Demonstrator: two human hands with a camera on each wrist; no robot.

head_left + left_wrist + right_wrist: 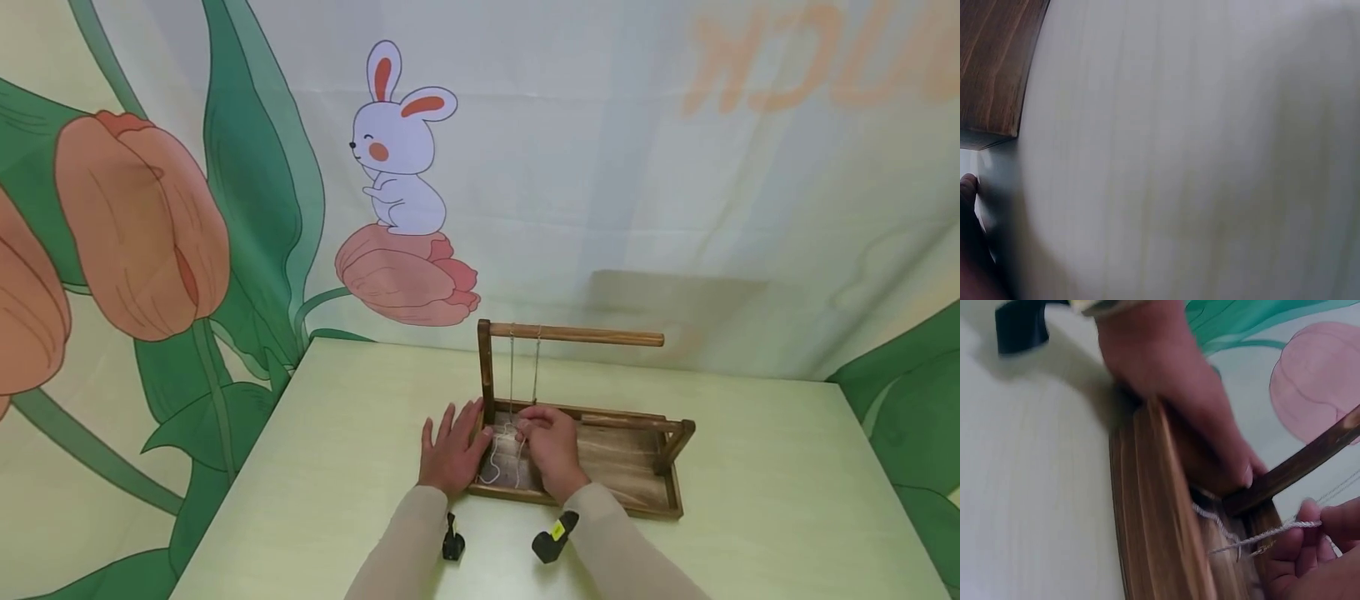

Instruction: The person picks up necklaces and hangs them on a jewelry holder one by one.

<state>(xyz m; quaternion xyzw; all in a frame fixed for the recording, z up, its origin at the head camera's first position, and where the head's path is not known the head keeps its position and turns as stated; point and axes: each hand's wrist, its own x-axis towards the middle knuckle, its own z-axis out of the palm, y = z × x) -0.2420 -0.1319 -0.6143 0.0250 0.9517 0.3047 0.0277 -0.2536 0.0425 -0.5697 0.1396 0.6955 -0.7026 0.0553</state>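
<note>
A brown wooden tray (611, 467) with posts and bars lies on the table. My left hand (450, 458) rests on its left end with the fingers spread, the thumb over the rim. Two thin cords (512, 375) hang from the upper bar (600, 336) into the tray. Over the tray's left part, my right hand (553, 450) pinches a white cord. In the right wrist view this twisted cord (1272, 532) runs taut from thumb and fingertips down toward the tray; another length (1213, 515) lies slack inside. The left wrist view shows only a wooden corner (997, 69) and tabletop.
A shorter post (675, 447) stands at the tray's right end, with a lower bar (630, 423) meeting it. Behind the pale table (780, 467) hangs a printed cloth (540, 183) with a rabbit and tulips. Black wrist cameras (551, 546) sit below the cuffs.
</note>
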